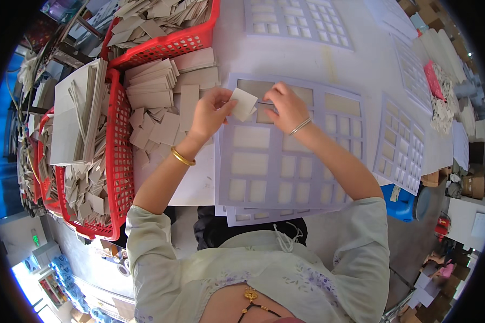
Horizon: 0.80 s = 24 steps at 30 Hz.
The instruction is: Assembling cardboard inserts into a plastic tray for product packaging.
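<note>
My left hand [212,110] pinches a few small pale cardboard squares [243,103], held just above a lavender sheet with rectangular cut-outs [275,145]. My right hand [287,109] hovers over the upper part of that sheet, beside the squares. Its fingers are bent and apart, with nothing visible between them. Grey-beige cardboard fills many of the sheet's openings. Under its near edge another similar sheet [256,218] sticks out. Loose cardboard pieces [164,126] lie on the table left of my left hand.
Red perforated baskets [125,161] full of cardboard offcuts line the left side, one with a stack of larger boards [78,113] on top. Rows of cardboard strips [152,83] lie beside them. More cut-out sheets [299,21] rest at the far side and right [401,142]. A blue drum [401,204] stands below the right edge.
</note>
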Motion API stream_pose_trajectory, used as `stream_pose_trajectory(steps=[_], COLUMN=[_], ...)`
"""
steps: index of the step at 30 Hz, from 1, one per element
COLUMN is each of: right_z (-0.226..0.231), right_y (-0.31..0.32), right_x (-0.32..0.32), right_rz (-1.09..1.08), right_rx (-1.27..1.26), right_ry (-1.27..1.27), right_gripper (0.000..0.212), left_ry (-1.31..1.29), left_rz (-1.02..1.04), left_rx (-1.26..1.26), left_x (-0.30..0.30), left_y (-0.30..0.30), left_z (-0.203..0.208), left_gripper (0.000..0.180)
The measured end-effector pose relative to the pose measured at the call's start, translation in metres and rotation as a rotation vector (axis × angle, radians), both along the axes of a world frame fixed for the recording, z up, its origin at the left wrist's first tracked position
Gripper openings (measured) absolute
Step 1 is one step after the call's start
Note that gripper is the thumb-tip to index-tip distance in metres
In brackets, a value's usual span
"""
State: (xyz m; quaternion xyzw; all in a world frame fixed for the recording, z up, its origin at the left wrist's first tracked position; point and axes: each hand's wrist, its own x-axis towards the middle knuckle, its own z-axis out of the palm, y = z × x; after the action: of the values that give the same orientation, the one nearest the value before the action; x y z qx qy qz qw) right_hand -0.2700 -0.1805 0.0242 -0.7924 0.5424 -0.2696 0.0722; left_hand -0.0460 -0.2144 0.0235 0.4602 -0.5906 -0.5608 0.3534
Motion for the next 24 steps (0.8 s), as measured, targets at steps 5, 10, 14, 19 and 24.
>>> stream_pose_trajectory(steps=[5,10,14,19,24], right_z=[0.03,0.041,0.022,0.026,0.021], right_y=[0.0,0.006,0.006,0.006,0.018], right_x=[0.004,0.007,-0.002,-0.027,-0.059], right_rz=[0.034,0.088,0.046,-0.286,-0.303], right_rx=[0.435,0.632,0.507,0.447,0.432], right_ry=[-0.573,-0.836,-0.724,-1.115,-0.864], right_gripper=[0.024,0.024,0.022,0.026,0.024], left_ry=[0.052,0.023,0.027,-0.06,-0.349], left_rz=[-0.094,-0.113,-0.158,-0.107,-0.142], left_rx=[-0.003,-0.026,-0.078,-0.194,-0.214], left_x=[-0.009,-0.014,-0.021,-0.006,0.002], left_y=[0.008,0.009,0.014,0.003,-0.013], left_z=[0.016,0.016,0.021,0.012,0.004], left_gripper=[0.014,0.014,0.015,0.01,0.01])
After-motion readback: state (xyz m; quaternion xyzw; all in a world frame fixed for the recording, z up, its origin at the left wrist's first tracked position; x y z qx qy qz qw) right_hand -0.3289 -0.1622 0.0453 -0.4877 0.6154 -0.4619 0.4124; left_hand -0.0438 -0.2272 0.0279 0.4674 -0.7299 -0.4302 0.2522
